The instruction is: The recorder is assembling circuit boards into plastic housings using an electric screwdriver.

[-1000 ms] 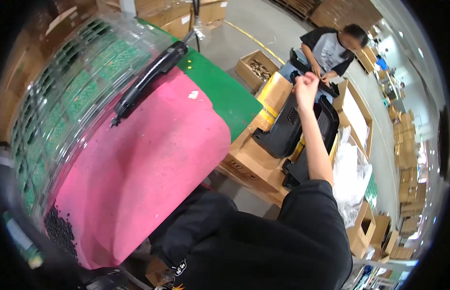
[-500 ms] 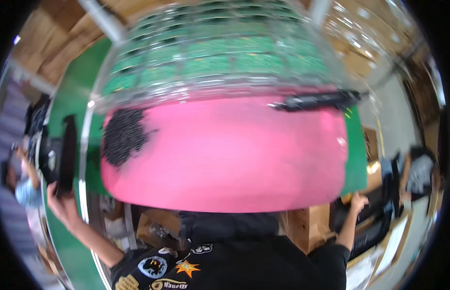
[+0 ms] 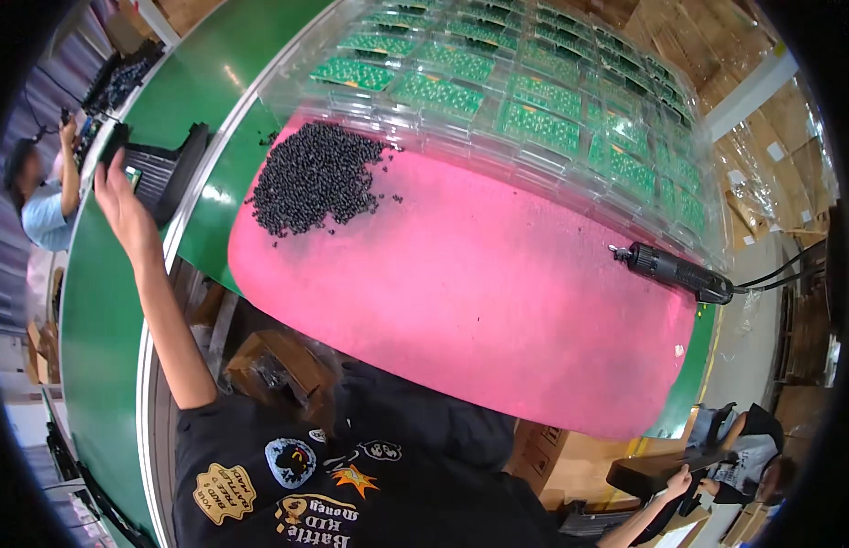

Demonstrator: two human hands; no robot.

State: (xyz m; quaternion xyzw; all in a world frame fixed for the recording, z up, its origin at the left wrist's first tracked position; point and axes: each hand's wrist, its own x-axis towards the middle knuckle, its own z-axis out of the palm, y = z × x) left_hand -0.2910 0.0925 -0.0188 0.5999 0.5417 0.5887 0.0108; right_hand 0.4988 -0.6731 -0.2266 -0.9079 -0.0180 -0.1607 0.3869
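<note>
My left hand (image 3: 128,210) is raised over the green belt at the left, fingers stretched out and apart, holding nothing I can see. Beside it lies a ribbed black plastic housing (image 3: 173,173) with a small green piece by its near side. Low at the right, my right hand (image 3: 677,484) is closed on the end of a long dark plastic housing (image 3: 636,475), off the mat's edge. Between the hands is a pink mat (image 3: 452,283). On its left part a heap of tiny black pieces, seemingly screws (image 3: 319,178), is spread; a black electric screwdriver (image 3: 676,271) rests at its right.
Clear plastic trays (image 3: 497,91) stacked with green circuit boards stand behind the mat. Below the mat is an open cardboard box (image 3: 283,365). Co-workers are at the far left (image 3: 46,205) and lower right (image 3: 753,457). The screwdriver's cable (image 3: 780,274) runs off right.
The view has turned, swinging the mat clockwise. My left hand has let go of a black housing at the left. My right hand, earlier by the black stack, now has a dark housing.
</note>
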